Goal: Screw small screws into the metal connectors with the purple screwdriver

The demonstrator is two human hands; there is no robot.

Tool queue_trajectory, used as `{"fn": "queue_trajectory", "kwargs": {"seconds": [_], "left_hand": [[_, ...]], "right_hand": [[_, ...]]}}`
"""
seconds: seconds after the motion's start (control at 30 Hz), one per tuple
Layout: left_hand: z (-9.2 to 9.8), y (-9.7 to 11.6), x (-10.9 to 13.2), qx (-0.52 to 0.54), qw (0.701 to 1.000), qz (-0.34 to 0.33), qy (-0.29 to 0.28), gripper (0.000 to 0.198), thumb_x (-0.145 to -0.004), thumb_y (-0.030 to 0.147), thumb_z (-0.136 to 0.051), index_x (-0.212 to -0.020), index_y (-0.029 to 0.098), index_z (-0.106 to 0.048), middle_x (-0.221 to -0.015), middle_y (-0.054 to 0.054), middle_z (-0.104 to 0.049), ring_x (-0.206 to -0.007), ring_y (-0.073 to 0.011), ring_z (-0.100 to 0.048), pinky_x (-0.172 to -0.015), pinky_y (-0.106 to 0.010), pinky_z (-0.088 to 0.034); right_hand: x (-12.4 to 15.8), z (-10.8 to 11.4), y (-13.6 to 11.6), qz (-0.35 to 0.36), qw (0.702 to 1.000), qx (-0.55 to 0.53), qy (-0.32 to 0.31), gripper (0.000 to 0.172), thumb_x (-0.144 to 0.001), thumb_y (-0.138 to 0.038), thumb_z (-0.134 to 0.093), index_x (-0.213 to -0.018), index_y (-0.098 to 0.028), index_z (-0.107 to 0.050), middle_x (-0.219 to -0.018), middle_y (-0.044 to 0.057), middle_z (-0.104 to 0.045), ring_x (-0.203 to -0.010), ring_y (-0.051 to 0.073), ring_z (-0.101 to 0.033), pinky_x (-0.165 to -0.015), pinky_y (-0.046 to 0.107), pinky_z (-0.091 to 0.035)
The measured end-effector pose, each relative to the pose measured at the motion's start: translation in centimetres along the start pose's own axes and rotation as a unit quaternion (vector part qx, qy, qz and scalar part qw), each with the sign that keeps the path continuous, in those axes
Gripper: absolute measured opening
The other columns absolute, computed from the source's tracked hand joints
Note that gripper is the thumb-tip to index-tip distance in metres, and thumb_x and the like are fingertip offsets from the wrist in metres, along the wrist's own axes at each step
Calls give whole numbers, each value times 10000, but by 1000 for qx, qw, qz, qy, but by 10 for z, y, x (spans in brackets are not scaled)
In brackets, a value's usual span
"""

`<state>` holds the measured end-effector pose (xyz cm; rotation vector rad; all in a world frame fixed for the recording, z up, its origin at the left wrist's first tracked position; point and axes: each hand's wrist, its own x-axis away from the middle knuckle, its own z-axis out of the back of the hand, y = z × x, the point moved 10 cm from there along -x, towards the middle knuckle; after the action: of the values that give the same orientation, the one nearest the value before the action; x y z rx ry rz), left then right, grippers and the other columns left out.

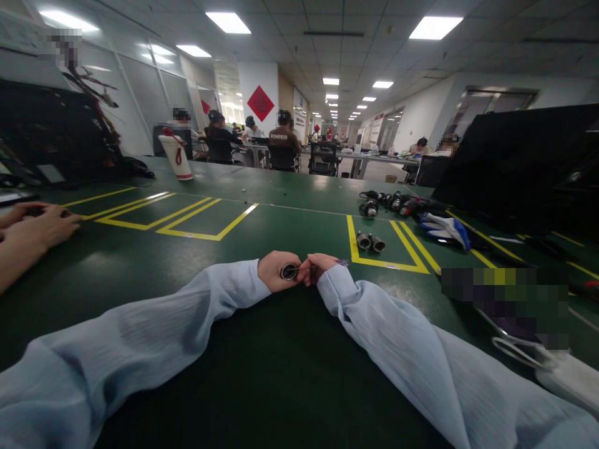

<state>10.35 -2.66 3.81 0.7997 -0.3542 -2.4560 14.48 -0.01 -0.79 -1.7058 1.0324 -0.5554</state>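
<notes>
We see cool white light from rectangular ceiling panels [228, 22]; the 2 nearest are blown out, and smaller ones recede down the room. The green table [281, 212] carries a soft sheen far off and turns dim close to us, with soft-edged shadow under the sleeves [187, 312]. The left hand [276, 271], right hand [321, 268] and glinting metal part [289, 272] look sharp. The wide lens bows and stretches the edges, and pixelated patches [505, 299] blot some areas.

Left hand [279, 271] and right hand [321, 268] meet — both curled closed.
</notes>
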Motion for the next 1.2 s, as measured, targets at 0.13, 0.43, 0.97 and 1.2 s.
{"fn": "queue_trajectory", "kwargs": {"seconds": [0.13, 0.43, 0.97, 1.2], "left_hand": [[2, -2, 0, 6, 1000, 13, 7, 153, -688, 249, -540, -600, 129, -503, -571, -11, -539, -521, -85, -488, -505, -185, -373], [-2, -8, 1, -25, 999, 24, -10, 133, -667, 243, -531, -593, 138, -496, -562, 3, -519, -522, -78, -462, -501, -174, -362], [-2, -4, -1, 48, 999, 5, -1, 184, -705, 277, -546, -609, 127, -501, -604, -36, -559, -548, -100, -509, -526, -204, -390], [2, -6, 0, 12, 999, 31, 11, 100, -677, 222, -525, -633, 134, -501, -587, -3, -533, -542, -90, -487, -520, -192, -380]], "right_hand": [[3, -3, -3, 17, 1000, 17, 7, 305, -651, -410, -574, -540, -128, -605, -493, 32, -623, -398, 92, -507, -415, 216, -405], [15, 0, -22, 100, 979, 151, 93, 248, -715, -303, -519, -531, -148, -577, -450, -1, -577, -405, 75, -487, -432, 200, -388], [4, -2, 1, -8, 1000, -25, 4, 269, -658, -351, -561, -534, -118, -614, -483, 36, -627, -384, 92, -512, -408, 208, -399], [11, 3, -14, 81, 990, 81, 79, 264, -695, -375, -546, -561, -151, -587, -470, 11, -597, -417, 83, -494, -427, 204, -395]]}}
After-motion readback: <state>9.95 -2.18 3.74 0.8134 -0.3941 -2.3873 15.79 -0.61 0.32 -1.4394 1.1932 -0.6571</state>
